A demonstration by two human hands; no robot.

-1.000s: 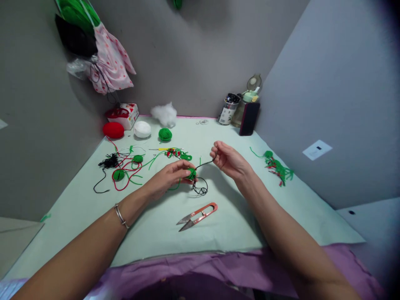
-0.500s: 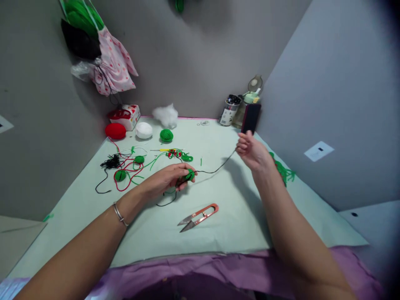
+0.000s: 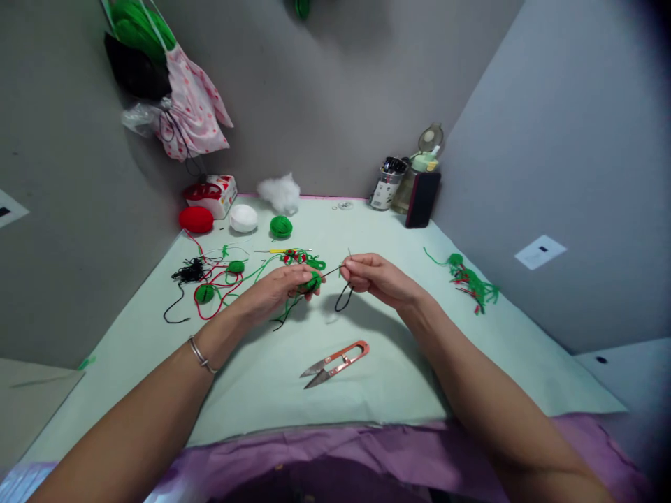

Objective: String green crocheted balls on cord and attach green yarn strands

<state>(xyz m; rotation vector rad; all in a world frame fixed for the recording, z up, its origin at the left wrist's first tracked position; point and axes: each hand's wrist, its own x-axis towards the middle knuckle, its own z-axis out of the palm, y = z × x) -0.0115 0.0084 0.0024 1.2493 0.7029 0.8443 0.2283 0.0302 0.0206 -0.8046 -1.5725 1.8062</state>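
Note:
My left hand (image 3: 280, 288) pinches a small green crocheted piece (image 3: 313, 281) just above the pale green table (image 3: 262, 377). My right hand (image 3: 373, 276) is closed on a thin needle (image 3: 349, 254) with black yarn (image 3: 343, 299) running to the green piece and hanging in a loop below my fingers. The two hands are close together, almost touching. Orange thread snips (image 3: 335, 362) lie on the table in front of the hands.
Red (image 3: 196, 219), white (image 3: 244, 218) and green (image 3: 281, 226) yarn balls sit at the back left, with white stuffing (image 3: 279, 191) behind. Tangled yarn and green pieces (image 3: 214, 276) lie left, green scraps (image 3: 469, 281) right. A jar, bottle and phone (image 3: 422, 199) stand at the back.
My right hand pulled the black yarn out to the right, then came back beside the left hand. The loose yarn coil on the table is drawn up.

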